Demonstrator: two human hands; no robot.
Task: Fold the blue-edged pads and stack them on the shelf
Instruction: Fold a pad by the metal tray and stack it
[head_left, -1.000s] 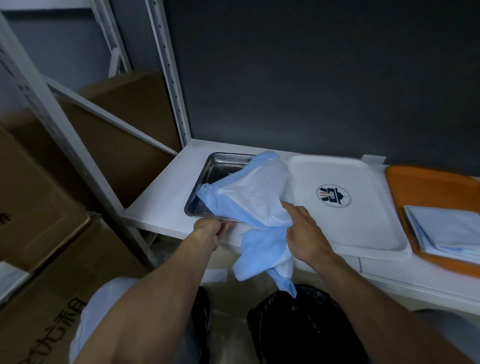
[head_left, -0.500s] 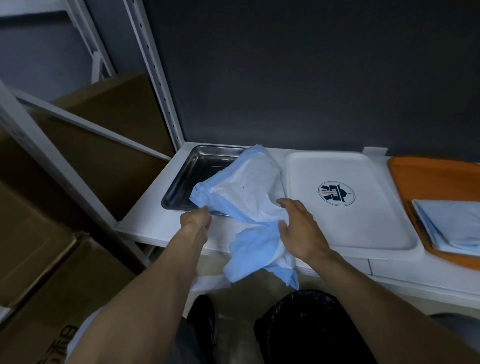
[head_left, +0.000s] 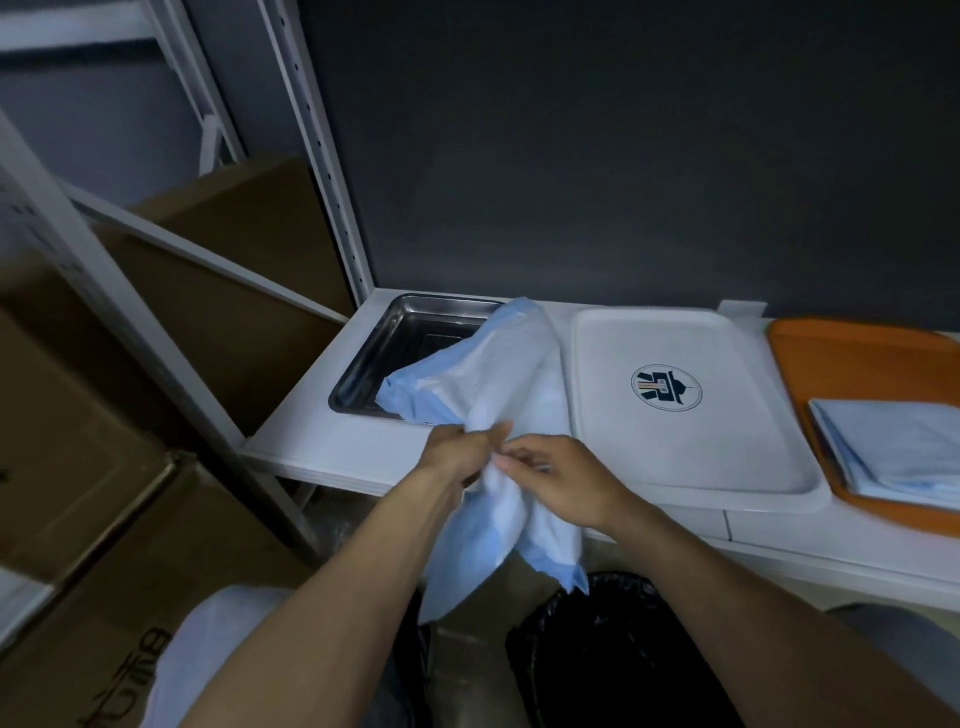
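A crumpled white pad with blue edges drapes from the steel tray over the shelf's front edge and hangs down below it. My left hand grips the pad at the shelf edge. My right hand pinches the same pad right beside it, so the two hands nearly touch. Several folded pads lie stacked on the orange tray at the right.
A white tray with a round logo sits between the steel and orange trays on the white shelf. A black bin bag stands below the shelf. Cardboard boxes and shelf uprights fill the left side.
My two hands have come together at the shelf edge, bunching the pad between them. The left hand moved right from the pad's left corner, and the hanging part is now narrower.
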